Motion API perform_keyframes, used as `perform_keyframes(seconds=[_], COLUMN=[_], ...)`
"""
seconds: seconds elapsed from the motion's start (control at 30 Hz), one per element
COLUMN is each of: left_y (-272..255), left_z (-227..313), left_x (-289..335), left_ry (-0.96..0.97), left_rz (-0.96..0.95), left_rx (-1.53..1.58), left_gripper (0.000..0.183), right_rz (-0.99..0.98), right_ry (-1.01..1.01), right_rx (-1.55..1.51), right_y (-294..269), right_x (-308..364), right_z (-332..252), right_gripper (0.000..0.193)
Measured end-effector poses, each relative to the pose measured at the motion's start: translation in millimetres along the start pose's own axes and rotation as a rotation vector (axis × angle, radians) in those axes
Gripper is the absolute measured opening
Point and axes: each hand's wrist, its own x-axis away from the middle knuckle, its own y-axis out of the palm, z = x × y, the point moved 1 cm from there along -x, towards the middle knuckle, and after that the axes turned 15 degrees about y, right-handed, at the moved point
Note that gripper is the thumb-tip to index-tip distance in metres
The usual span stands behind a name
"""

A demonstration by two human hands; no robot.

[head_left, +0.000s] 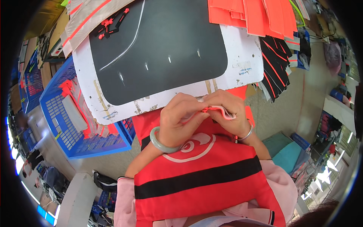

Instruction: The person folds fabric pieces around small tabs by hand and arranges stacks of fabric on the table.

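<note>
A small folded piece of coral and pale fabric (222, 109) is pinched between my two hands, just in front of the table's near edge. My left hand (177, 120), with a pale green bangle (155, 140) at its wrist, closes its thumb and fingers on the left end. My right hand (231, 105), wearing a silver bangle (247, 132), has its fingers curled round the other end, where a folded edge shows. The fingertips nearly meet, and they hide part of the piece. Below lies a red apron (204, 166) with a black band, over pink sleeves.
A white table (242, 56) bears a black mat (170, 41) with small black-and-coral pieces (109, 23). Coral fabric pieces (251, 15) are stacked far right, black striped strips (275, 62) hanging beside them. Grey striped fabric (85, 19) lies far left. A blue crate (62, 113) of fabric stands left.
</note>
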Motion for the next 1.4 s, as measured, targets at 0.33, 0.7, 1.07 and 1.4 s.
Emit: perform_keyframes(seconds=[0.33, 0.7, 1.07, 1.4], left_y=[4, 14, 35, 43], left_z=[2, -21, -66, -70], left_x=[-1, 36, 54, 49], left_ry=[-0.03, -0.419, -1.09, -1.326], left_rz=[-0.075, -0.056, 0.061, 0.332], left_rx=[0.083, 0.298, 0.736, 0.861], left_gripper=[0.028, 0.018, 0.029, 0.029], right_rz=[-0.039, -0.096, -0.04, 0.123], right_ry=[0.018, 0.441, 0.666, 0.662], right_rx=[0.063, -0.266, -0.259, -0.027], right_y=[-5, 0, 10, 15], right_x=[10, 28, 33, 24], right_z=[12, 40, 95, 74], right_gripper=[0.026, 0.007, 0.018, 0.017])
